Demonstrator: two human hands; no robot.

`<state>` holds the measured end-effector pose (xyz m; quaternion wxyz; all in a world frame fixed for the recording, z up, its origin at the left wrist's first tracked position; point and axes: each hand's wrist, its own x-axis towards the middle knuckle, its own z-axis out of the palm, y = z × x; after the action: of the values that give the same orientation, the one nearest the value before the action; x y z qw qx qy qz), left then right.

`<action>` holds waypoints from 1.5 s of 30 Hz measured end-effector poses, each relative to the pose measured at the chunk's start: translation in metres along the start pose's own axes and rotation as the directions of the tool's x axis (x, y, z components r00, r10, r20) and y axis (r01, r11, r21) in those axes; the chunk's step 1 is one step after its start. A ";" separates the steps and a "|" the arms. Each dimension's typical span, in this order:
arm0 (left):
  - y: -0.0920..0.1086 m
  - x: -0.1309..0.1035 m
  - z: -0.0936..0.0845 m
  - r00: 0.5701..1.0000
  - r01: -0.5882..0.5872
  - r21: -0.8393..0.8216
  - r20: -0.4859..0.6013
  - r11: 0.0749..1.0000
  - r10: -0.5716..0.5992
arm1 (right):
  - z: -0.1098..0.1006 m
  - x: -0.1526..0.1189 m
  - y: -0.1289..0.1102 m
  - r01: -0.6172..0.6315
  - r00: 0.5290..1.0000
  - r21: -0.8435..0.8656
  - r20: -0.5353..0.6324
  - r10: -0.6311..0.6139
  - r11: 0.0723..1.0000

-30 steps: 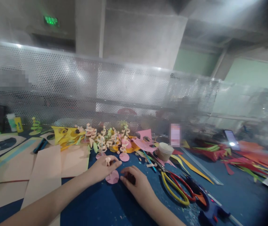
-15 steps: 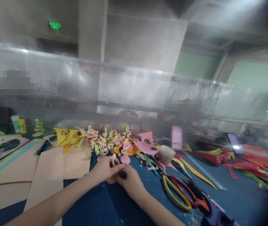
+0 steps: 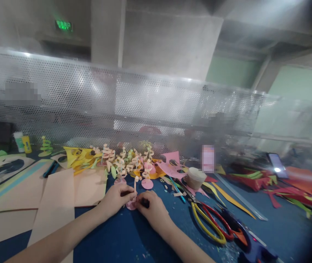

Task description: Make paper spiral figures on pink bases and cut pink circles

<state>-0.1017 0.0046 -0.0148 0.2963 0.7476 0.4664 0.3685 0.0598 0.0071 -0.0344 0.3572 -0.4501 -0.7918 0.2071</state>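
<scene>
A small paper ornament stands on the blue table in front of me, with a pink round base (image 3: 130, 206) and a thin peach strip (image 3: 135, 183) rising from it. My left hand (image 3: 115, 200) pinches it from the left, thumb and forefinger together at the strip. From the right, my right hand (image 3: 156, 213) curls its fingertips in low beside the strip, just above the base. The fingertips hide most of the ornament's lower part. Just behind is a finished-looking peach spiral on a pink disc (image 3: 147, 183), among several similar spirals.
Peach paper sheets (image 3: 53, 208) lie to the left. Scissors (image 3: 193, 199) with red and yellow handles, a blue glue gun (image 3: 257, 248), an off-white round roll or cup (image 3: 196, 178) and a clear ruler (image 3: 240, 197) occupy the right. Yellow scraps (image 3: 76, 157) lie behind; a perforated metal screen (image 3: 150, 96) stands beyond.
My fingertips have parted slightly, showing more of the strip and the pink base. The right fingers have opened out a little from the left ones. The whole view has shifted slightly.
</scene>
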 end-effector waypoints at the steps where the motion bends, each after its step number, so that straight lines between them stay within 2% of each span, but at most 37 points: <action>1: 0.000 -0.001 0.000 1.000 -0.003 0.005 -0.011 1.000 0.003 | 0.000 0.000 0.000 0.000 1.000 -0.004 0.004 0.000 1.000; 13: 0.001 -0.006 0.004 0.999 -0.024 0.036 -0.024 0.999 0.025 | -0.004 -0.004 -0.005 -0.023 0.999 0.021 -0.042 0.024 1.000; 24: 0.001 -0.007 0.004 1.000 -0.015 -0.011 -0.011 1.000 0.014 | -0.003 -0.003 0.000 -0.030 0.993 0.048 -0.109 0.035 0.998; 40: -0.002 -0.007 0.002 0.999 -0.012 0.103 -0.046 0.995 0.017 | -0.001 -0.003 0.004 -0.035 0.993 0.070 -0.109 0.043 0.997; 45: -0.004 -0.007 0.001 0.998 -0.006 0.128 -0.068 0.992 0.015 | -0.002 -0.003 0.000 -0.007 0.996 0.059 -0.087 0.012 0.998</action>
<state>-0.1043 -0.0002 -0.0202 0.2296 0.7543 0.4951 0.3649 0.0625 0.0042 -0.0344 0.4034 -0.4518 -0.7669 0.2120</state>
